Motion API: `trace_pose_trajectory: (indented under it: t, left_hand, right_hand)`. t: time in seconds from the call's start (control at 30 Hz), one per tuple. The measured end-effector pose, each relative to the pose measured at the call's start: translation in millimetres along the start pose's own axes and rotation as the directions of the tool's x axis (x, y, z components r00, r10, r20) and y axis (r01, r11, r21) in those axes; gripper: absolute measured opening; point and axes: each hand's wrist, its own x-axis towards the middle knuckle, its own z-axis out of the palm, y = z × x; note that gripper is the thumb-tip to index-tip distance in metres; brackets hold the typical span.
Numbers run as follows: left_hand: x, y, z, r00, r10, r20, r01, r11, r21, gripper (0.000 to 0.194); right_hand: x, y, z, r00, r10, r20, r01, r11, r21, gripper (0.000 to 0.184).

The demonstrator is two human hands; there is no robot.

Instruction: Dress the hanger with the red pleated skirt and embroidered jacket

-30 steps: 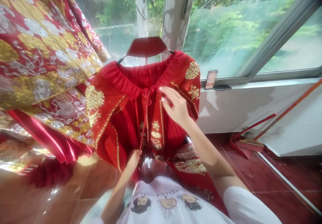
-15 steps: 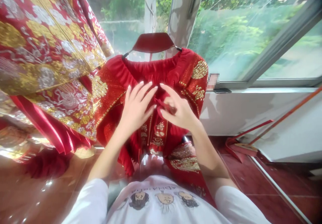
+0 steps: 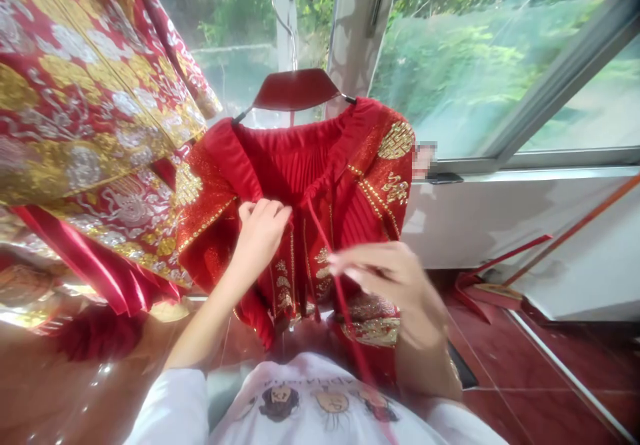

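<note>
A red jacket [image 3: 345,198] with gold embroidery and a gathered neckline hangs in front of me on a hanger with a dark red top [image 3: 296,90]. My left hand [image 3: 265,222] is closed on the jacket's front edge, just below the neckline; what lies under its fingertips is hidden. From the other side of the neckline a thin red ribbon [image 3: 320,224] runs down towards my shirt. My right hand [image 3: 385,275], blurred by motion, pinches that ribbon low on the jacket's front. The two front edges stand apart between my hands.
At the left hangs a red garment [image 3: 75,92] thick with gold and silver embroidery. Behind the hanger is a sliding window [image 3: 495,98]. A phone-like dark flat object [image 3: 445,178] lies on the sill. Red strips [image 3: 470,285] and a white pole [image 3: 565,372] are at the right.
My left hand has gone from spread to closed on the front edge, slightly lower. My right hand has moved down and right, drawing the ribbon out long. The view has shifted slightly.
</note>
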Motion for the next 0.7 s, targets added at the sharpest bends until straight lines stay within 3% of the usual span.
trace_pose_trajectory:
  t: [0.07,0.17,0.33,0.43,0.5,0.6,0.7]
  left_hand:
    - [-1,4,-3.7,1.0,-0.008,0.016,0.008,1.0,-0.003,0.02]
    - [-3,10,-10.3,1.0,-0.019,0.023,0.02,0.999,-0.028,0.02]
    - [-9,11,-16.5,0.999,-0.028,0.031,0.031,0.994,-0.1,0.02]
    - [-11,8,-20.1,0.999,-0.024,0.027,0.027,0.991,-0.128,0.019]
    - [-12,7,-23.4,1.0,-0.02,0.016,0.022,0.989,-0.145,0.02]
    - [-13,6,-27.2,1.0,-0.005,-0.01,0.004,0.988,-0.153,0.019]
    - [-14,6,-26.8,0.999,0.015,-0.042,-0.02,0.989,-0.144,0.019]
  right_hand:
    - [28,5,29,0.988,0.14,-0.065,-0.141,0.99,-0.008,0.025]
    - [57,17,63,0.952,0.23,-0.201,-0.236,0.972,-0.005,0.019]
    - [64,26,84,0.88,0.266,-0.394,-0.247,0.964,0.099,0.026]
    - [62,25,87,0.875,0.131,-0.466,-0.158,0.987,-0.018,0.026]
    - [60,24,88,0.872,-0.035,-0.488,-0.087,0.97,-0.226,0.029]
    - [56,21,87,0.853,-0.297,-0.428,-0.002,0.82,-0.572,0.03]
    - [50,14,82,0.859,-0.435,-0.271,0.041,0.585,-0.81,0.027]
